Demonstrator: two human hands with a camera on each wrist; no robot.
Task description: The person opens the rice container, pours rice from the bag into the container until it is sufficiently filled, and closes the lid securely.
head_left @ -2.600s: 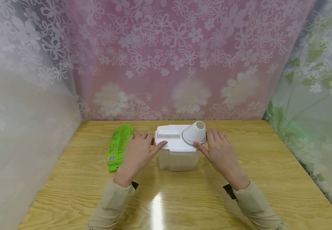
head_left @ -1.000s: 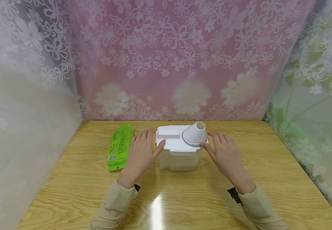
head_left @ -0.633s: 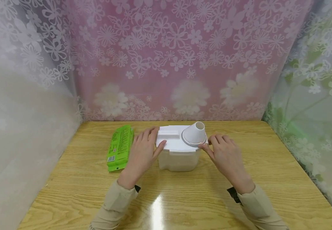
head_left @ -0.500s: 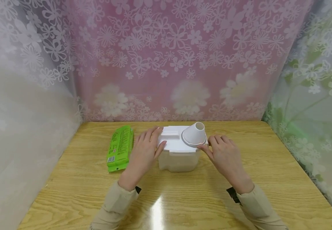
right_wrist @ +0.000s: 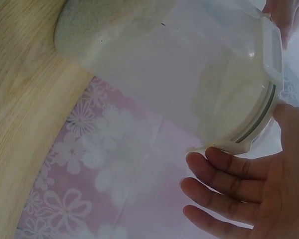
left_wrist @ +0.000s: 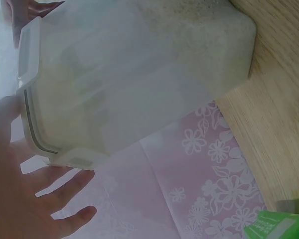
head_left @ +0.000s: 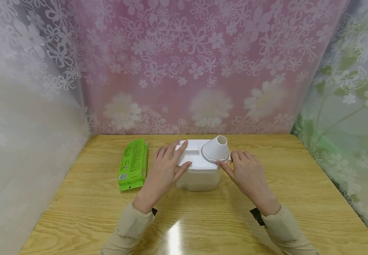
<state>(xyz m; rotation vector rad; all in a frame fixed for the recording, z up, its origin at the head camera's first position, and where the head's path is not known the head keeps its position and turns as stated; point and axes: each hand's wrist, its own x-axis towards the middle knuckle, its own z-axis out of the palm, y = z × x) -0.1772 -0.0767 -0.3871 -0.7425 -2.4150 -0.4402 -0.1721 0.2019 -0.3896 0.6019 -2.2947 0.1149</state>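
A translucent storage container point(head_left: 199, 180) stands on the table with its white lid point(head_left: 194, 162) on. A white cone-shaped cup point(head_left: 215, 149) sits on the lid's right half, and pale grainy stuff shows at the bottom in both wrist views. My left hand point(head_left: 161, 171) lays its extended fingers over the lid's left end, thumb on the front edge. In the left wrist view its fingertips are beside the side latch point(left_wrist: 77, 158). My right hand point(head_left: 249, 177) curls its fingers under the right latch point(right_wrist: 229, 146), which tilts slightly outward, with the thumb on the lid rim.
A green printed packet point(head_left: 132, 164) lies left of the container, close to my left hand. The wooden table point(head_left: 219, 226) reaches back to a pink floral curtain point(head_left: 177, 71). Pale patterned sheets hang at both sides.
My left hand has shifted right, from beside the lid's left end onto its top. My right fingers have curled in at the right latch. The container has stayed in place.
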